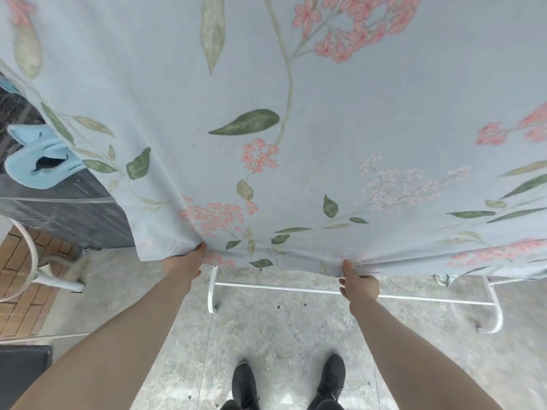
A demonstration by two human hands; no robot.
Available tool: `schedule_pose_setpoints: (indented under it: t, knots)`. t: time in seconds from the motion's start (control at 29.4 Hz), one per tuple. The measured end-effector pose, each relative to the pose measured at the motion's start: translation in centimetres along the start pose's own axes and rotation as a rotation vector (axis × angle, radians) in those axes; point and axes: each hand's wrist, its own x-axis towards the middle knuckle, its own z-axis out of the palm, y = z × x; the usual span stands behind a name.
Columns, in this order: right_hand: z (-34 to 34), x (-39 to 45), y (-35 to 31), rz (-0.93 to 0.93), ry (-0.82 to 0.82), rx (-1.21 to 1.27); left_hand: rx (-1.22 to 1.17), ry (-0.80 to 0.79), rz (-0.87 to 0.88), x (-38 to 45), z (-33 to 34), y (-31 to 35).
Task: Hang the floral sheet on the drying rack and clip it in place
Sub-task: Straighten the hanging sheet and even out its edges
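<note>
The floral sheet [296, 113], pale blue with pink blossoms and green leaves, hangs in front of me and fills most of the view. My left hand [188, 261] grips its bottom hem near the left corner, fingers tucked behind the cloth. My right hand [358, 284] pinches the hem further right, thumb on the front. Below the hem shows the white base of the drying rack [296, 288], with a crossbar and curved feet. The rack's upper rails are hidden behind the sheet. No clips are in sight.
A pale blue slipper [41, 161] rests on a dark surface at the left. A white curved chair frame [38, 261] stands over red brick paving at lower left. Grey stone tiles [266, 335] cover the floor under my black shoes [245, 386].
</note>
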Motion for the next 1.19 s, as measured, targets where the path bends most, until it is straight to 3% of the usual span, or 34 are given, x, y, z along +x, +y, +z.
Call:
schedule_pose_setpoints:
  t: [0.44,0.61,0.75,0.82,0.95,1.19]
  knots:
    - [0.1,6.0,3.3,0.0,0.033,-0.175,0.035,0.016,-0.024,2.3,4.7,-3.1]
    - [-1.6,4.5,2.1,0.064,-0.037,-0.13,0.073,-0.098,-0.137,-0.4,3.6,-2.9]
    - [-4.2,0.5,-1.7,0.184,-0.213,-0.358,0.333,-0.177,-0.114,-4.8,0.8,0.2]
    - [-4.7,-1.9,-3.8,0.072,-0.293,-0.572,0.491,-0.193,0.078,-7.7,-0.4,2.5]
    - [-5.2,-9.2,-12.2,-0.549,-0.376,-0.74,0.64,-0.217,0.657,-17.3,-3.9,11.0]
    - [-8.3,-27.1,-28.5,-1.346,-0.407,-0.326,0.415,0.037,1.6,-33.8,-12.7,27.3]
